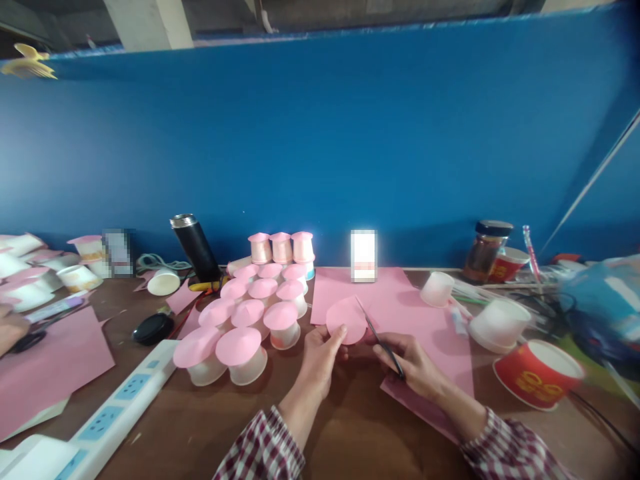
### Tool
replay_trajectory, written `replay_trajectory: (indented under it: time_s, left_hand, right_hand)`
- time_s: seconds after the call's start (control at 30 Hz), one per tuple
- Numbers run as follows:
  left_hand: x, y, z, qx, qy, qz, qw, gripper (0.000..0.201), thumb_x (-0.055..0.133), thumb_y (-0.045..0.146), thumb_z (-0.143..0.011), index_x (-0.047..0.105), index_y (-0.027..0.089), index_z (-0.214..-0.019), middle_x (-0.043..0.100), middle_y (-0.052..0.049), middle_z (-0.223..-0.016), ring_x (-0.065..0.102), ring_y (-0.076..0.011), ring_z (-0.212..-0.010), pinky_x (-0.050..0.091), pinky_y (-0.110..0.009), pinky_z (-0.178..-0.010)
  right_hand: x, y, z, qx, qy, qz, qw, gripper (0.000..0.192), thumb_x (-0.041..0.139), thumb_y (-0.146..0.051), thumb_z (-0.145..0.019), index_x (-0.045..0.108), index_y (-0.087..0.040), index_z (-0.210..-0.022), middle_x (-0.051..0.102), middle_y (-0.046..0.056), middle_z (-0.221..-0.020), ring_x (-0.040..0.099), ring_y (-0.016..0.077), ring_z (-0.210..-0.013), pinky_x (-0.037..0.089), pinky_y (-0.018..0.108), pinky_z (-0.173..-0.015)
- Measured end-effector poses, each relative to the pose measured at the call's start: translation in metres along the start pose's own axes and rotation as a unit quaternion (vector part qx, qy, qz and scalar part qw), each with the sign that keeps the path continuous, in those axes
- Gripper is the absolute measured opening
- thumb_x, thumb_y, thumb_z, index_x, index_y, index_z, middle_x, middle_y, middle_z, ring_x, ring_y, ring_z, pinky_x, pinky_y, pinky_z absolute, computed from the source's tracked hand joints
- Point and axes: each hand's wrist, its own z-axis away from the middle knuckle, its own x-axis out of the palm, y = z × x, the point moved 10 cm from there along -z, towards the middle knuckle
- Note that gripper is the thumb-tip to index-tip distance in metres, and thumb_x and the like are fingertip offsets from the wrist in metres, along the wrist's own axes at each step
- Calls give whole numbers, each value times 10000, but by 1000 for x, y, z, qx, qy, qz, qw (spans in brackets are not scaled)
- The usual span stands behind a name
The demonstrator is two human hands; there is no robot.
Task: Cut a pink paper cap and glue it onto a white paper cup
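Observation:
Between thumb and fingers, my left hand [323, 357] pinches a round pink paper disc [345, 319] by its lower edge. My right hand [413, 360] is closed around a pair of scissors [385, 347], whose blades point up and left and lie against the disc's right side. Whether the blades are apart is too small to tell. Beneath and behind the hands lie large pink paper sheets [400, 303]. Left of my left hand stand rows of paper cups topped with pink paper cones [240, 343], the rear ones stacked higher.
A white power strip [125, 393] runs along the left front. Behind it stand a black flask [194, 250] and a round black lid [153, 328]. At right are a red paper cup [537, 377], white cups [500, 323] and a jar [486, 253]. Another person's hand [11, 328] shows far left.

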Motion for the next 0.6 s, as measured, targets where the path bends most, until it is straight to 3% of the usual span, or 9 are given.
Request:
replay_trajectory:
  time_s: [0.33,0.6]
  left_hand:
    - [-3,-3,-2,2,5,-9,1000,342,745,405,-637,657,82,-704,575,-17,-559,480,-66,-467,390,-178,-431]
    - [0,-4,-2,6,-13,-7,1000,353,747,413,-633,659,78,-699,576,-25,-564,467,-66,-464,379,-181,-428]
  right_hand:
    - [2,6,-1,15,-4,-22,1000,372,610,-443,-802,676,-108,-950,495,-15,-564,404,80,-485,336,188,-427]
    - [1,5,-1,10,-5,-23,1000,314,607,-431,-809,628,-119,-789,465,-30,-573,369,70,-520,299,188,-462]
